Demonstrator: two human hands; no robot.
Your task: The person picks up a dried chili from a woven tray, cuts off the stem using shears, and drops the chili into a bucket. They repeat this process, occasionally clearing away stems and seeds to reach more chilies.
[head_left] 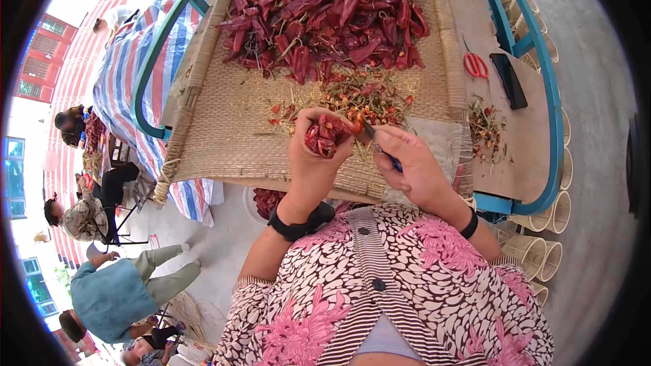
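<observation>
My left hand (312, 168) is closed around a bunch of dried red chili peppers (327, 137), held above the woven tray. Close beside it, my right hand (411, 166) grips blue-handled scissors (391, 160), whose dark blades meet the orange-red stem end of a pepper at my left fingertips. The blades are partly hidden by my fingers. Under both hands, cut stems and caps (369, 100) lie scattered with pale seeds on the woven tray (224, 152). A large heap of dried red chilies (325, 13) covers the tray's far part.
On the board right of the tray lie red-handled scissors (476, 66), a black phone (508, 81) and a small stem pile (487, 129). A blue metal frame (553, 163) surrounds it. Below the tray, a tub (252, 213) holds chilies. Several people are at left; baskets (542, 257) stand right.
</observation>
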